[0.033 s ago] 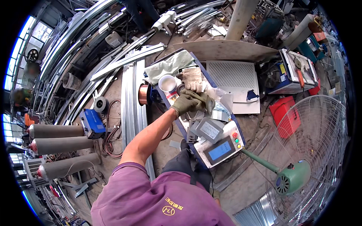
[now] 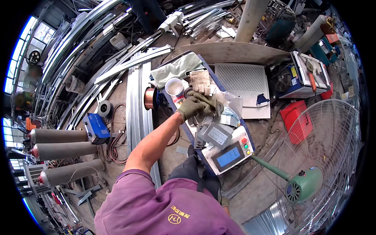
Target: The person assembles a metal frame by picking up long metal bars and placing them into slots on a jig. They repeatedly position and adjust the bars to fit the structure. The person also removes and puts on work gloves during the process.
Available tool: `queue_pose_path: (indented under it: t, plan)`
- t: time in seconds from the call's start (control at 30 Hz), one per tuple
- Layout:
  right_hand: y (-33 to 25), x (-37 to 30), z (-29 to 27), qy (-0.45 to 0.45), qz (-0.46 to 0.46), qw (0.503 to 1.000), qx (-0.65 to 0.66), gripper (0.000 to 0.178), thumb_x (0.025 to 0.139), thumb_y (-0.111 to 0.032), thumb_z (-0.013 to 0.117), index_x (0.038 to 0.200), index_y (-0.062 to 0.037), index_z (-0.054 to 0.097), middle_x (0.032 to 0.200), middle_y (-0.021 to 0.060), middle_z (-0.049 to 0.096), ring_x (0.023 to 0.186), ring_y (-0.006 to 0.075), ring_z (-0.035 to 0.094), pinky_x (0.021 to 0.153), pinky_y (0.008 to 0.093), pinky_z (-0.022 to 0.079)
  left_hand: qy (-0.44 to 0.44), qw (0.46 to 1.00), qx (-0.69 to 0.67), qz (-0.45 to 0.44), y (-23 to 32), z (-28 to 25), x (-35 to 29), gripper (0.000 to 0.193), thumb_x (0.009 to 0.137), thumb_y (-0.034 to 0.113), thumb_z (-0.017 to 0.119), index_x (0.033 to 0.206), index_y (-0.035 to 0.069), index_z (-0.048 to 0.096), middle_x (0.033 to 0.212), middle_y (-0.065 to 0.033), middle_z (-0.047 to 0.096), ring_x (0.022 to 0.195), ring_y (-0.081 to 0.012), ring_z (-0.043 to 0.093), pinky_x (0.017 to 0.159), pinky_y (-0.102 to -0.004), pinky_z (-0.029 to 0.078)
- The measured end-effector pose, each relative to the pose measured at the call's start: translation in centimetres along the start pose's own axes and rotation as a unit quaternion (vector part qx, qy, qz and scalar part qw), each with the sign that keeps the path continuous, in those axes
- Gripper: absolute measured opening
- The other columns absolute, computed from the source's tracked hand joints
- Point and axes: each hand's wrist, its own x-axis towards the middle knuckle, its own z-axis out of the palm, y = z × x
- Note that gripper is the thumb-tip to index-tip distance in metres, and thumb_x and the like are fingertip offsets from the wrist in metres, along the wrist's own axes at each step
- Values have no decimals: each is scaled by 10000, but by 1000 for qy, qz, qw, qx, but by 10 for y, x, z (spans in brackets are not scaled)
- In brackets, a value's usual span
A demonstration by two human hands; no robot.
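My left hand (image 2: pixel 190 108), in an olive work glove, reaches over the cluttered top of a blue-edged machine cabinet. Its fingers are closed at a loose olive work glove (image 2: pixel 207 100), whose cuff points right; their exact grip is partly hidden. Beyond it lies a pale, worn glove (image 2: pixel 199 80), beside a white tub (image 2: pixel 174 86). Nearer me, a grey box-shaped device with a label (image 2: pixel 218 135) rests above the control panel, which has a lit screen (image 2: pixel 229 157) and coloured buttons. Of my right hand (image 2: pixel 225 201) only a small part shows beside my hip, fingers hidden.
A green pedestal fan (image 2: pixel 305 184) with a wide wire cage stands at the right, near a red box (image 2: pixel 296 121). A copper wire spool (image 2: pixel 149 98) and long metal profiles (image 2: pixel 138 113) flank the cabinet's left. Gas cylinders (image 2: pixel 58 136) lie farther left.
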Motion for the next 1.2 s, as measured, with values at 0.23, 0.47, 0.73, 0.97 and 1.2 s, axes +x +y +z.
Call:
queue_pose_path:
  t: [0.23,0.47,0.73,0.97,1.2]
  plan:
    - [-46,5,-103,188,40,906,376,276,913,-250,652,1004,-8,749,896,163,742,846,280,688,804,393,542,-80,944,-312,-70,15,-37,-65,152,889,127,677,958,0,724,787,-28,672,691,-106,613,644,-259,483]
    - [-174,-9,-315,277,-136,900,309,704,822,-263,753,1436,-7,521,1408,240,562,1296,397,534,1106,446,428,-123,917,-370,-78,22,-13,-132,126,868,50,697,987,18,670,847,3,626,733,-73,552,669,-241,445]
    - [-287,-22,-393,454,-363,808,98,715,740,-195,815,1391,-41,563,1356,204,588,1319,375,519,1151,496,377,-181,903,-388,-29,43,0,-165,70,848,62,686,837,60,617,799,36,550,744,-68,510,651,-244,412]
    - [-271,4,-357,67,-242,726,640,225,982,-58,598,1178,17,677,1094,63,691,1039,177,681,912,329,567,48,841,-525,-121,-12,-3,-164,348,1075,390,539,1105,55,631,1036,-74,698,846,-145,669,769,-305,538]
    - [-261,2,-343,-65,-250,658,707,280,1016,-127,598,1254,8,653,1163,94,683,1054,181,681,840,341,604,-73,859,-477,-169,-23,17,-181,458,1070,389,523,1360,44,606,1233,-47,680,1135,-142,637,961,-328,529]
